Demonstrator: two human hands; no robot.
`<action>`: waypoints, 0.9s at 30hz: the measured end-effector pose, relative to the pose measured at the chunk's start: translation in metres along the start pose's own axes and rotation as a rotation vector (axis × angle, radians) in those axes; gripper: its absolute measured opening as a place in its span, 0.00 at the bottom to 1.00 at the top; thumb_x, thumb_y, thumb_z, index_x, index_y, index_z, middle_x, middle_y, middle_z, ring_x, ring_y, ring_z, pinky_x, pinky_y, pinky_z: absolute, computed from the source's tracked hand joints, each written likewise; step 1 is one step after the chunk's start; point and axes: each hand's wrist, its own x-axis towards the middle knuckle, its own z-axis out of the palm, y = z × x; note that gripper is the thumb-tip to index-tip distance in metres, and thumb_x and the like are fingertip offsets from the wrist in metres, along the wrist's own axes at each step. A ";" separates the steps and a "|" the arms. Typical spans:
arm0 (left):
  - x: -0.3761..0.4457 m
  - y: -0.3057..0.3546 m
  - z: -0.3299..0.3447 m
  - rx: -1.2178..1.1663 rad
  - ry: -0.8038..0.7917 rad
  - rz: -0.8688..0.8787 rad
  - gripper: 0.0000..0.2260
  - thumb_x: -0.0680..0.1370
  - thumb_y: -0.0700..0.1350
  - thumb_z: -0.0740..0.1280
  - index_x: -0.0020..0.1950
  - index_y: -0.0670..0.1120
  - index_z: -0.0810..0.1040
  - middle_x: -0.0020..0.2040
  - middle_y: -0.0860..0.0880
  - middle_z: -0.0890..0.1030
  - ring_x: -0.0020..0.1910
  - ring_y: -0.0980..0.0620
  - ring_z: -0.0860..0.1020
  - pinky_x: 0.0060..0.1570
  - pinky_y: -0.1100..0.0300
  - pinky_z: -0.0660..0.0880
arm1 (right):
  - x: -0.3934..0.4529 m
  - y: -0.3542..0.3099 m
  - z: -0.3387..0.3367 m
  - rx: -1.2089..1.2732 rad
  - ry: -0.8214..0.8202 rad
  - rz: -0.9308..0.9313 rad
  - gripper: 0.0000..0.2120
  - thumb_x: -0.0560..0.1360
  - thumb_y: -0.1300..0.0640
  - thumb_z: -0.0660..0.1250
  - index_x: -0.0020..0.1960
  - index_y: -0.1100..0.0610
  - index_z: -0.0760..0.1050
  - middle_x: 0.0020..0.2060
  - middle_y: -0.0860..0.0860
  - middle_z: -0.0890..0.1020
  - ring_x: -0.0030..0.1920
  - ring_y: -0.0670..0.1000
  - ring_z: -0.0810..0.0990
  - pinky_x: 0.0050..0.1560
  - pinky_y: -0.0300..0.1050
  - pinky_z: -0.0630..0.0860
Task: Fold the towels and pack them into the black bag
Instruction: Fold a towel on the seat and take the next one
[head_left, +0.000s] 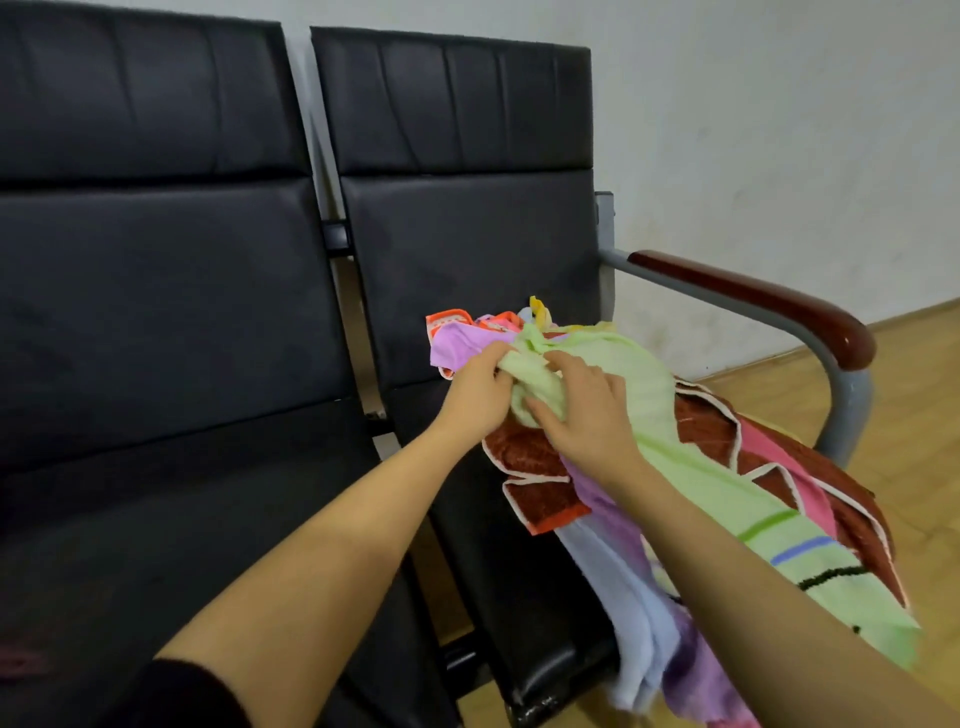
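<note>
A heap of towels lies on the right-hand black seat (498, 561). On top is a light green towel (691, 467) with green, blue and black stripes near its lower end. My left hand (475, 395) grips its bunched upper end. My right hand (587, 410) grips the same bunch from the right. Beneath it lie a dark red towel (530, 457) with white edging, a pink towel (779, 462), a purple towel (460, 345), a pale blue towel (623, 613) hanging over the seat's front, and an orange-edged one (447, 318). No black bag is in view.
Two black padded chairs stand side by side; the left seat (197, 545) is bare. A metal armrest with a dark red wooden top (769, 301) rises right of the towels. Behind is a white wall (779, 130), with wooden floor (924, 415) at the right.
</note>
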 end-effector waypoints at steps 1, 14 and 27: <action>-0.004 0.001 -0.007 0.020 0.019 0.015 0.12 0.81 0.38 0.55 0.57 0.45 0.76 0.47 0.53 0.77 0.44 0.55 0.75 0.34 0.74 0.68 | -0.004 -0.003 0.002 -0.046 -0.039 0.009 0.31 0.74 0.38 0.49 0.68 0.55 0.68 0.61 0.52 0.75 0.58 0.55 0.73 0.57 0.49 0.59; -0.090 0.001 -0.140 0.367 0.303 -0.057 0.09 0.78 0.38 0.56 0.53 0.43 0.74 0.51 0.47 0.76 0.51 0.46 0.74 0.57 0.49 0.68 | -0.005 -0.160 0.028 0.129 0.189 -0.210 0.15 0.74 0.55 0.52 0.46 0.59 0.76 0.38 0.54 0.79 0.39 0.58 0.77 0.41 0.52 0.71; -0.198 -0.102 -0.225 0.609 0.229 -0.466 0.12 0.78 0.43 0.58 0.61 0.43 0.71 0.58 0.44 0.74 0.58 0.44 0.73 0.57 0.52 0.65 | -0.054 -0.272 0.105 0.583 -0.327 -0.176 0.10 0.79 0.49 0.62 0.49 0.54 0.78 0.44 0.46 0.78 0.46 0.49 0.77 0.52 0.51 0.73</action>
